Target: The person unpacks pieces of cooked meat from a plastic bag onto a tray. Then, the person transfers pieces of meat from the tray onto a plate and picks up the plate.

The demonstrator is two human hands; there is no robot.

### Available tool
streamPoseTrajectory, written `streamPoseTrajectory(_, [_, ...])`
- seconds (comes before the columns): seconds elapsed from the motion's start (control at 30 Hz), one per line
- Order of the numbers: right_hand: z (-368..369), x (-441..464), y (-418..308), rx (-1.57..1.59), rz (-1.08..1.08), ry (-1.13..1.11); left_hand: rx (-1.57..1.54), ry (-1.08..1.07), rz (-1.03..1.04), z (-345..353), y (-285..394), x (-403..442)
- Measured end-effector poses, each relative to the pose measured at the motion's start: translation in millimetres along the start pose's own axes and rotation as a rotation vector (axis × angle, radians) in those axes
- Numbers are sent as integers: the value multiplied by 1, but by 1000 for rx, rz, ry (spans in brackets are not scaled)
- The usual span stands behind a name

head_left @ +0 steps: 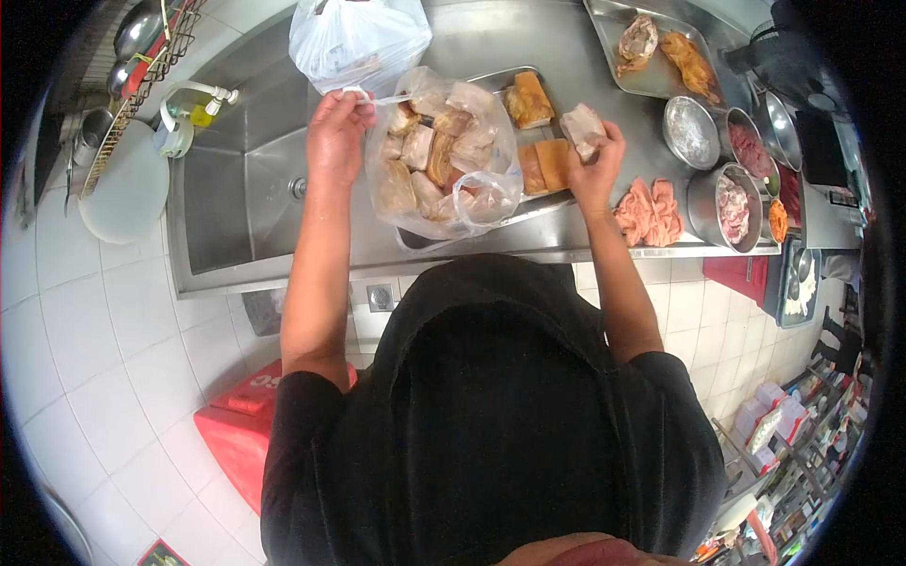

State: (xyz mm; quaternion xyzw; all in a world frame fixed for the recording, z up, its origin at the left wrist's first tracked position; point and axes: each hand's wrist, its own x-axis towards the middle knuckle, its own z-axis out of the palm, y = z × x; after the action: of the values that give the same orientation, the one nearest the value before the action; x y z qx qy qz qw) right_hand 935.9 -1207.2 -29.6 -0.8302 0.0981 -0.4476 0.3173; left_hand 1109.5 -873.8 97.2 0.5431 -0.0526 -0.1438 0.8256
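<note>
A clear plastic bag [392, 156] full of pale and browned chunks of pork belly [441, 156] lies over a metal tray [541, 209]. My left hand [338, 127] is closed on the bag's twisted handle and pulls it up toward the left. In my right hand [599, 160] is a piece of pork belly [582, 129], gripped at its side above the tray. Browned slabs of meat [545, 167] rest in the tray just left of that hand, with another browned block [528, 100] behind them.
A sink [236, 198] is at the left, and a white plastic bag [359, 42] stands behind. At the right are a pinkish cloth [649, 213], a pot of meat [703, 212], a metal bowl [692, 132] and a tray [661, 88] with cooked meat. The counter's front edge [528, 257] is near my body.
</note>
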Motion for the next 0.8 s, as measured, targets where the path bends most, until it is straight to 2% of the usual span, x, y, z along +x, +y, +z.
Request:
streamPoseTrajectory(0.2, [7,31,-12,-41,-177,-129,-37,-7,7,-1,-1,0])
streamPoseTrajectory(0.3, [11,22,-19,-47,-179,-392,-59,-7,-9,-7,-5,-1])
streamPoseTrajectory(0.33, [16,12,-10,-55,-270,-343,-73,-9,-15,-12,-7,1])
streamPoseTrajectory(0.47, [3,21,-29,30,-247,-263,-157,11,-19,-5,-9,-7])
streamPoseTrajectory(0.57, [-13,5,-19,-60,-17,-128,-232,21,-37,5,-4,-7])
streamPoseTrajectory(0.67, [-19,-36,55,-83,436,-220,-294,-16,-44,7,-9,-5])
streamPoseTrajectory(0.77, [-11,11,63,710,1055,6,-324,-36,-82,9,-17,1])
streamPoseTrajectory(0.8, [-4,24,63,684,1088,-108,-333,-40,-89,11,-18,3])
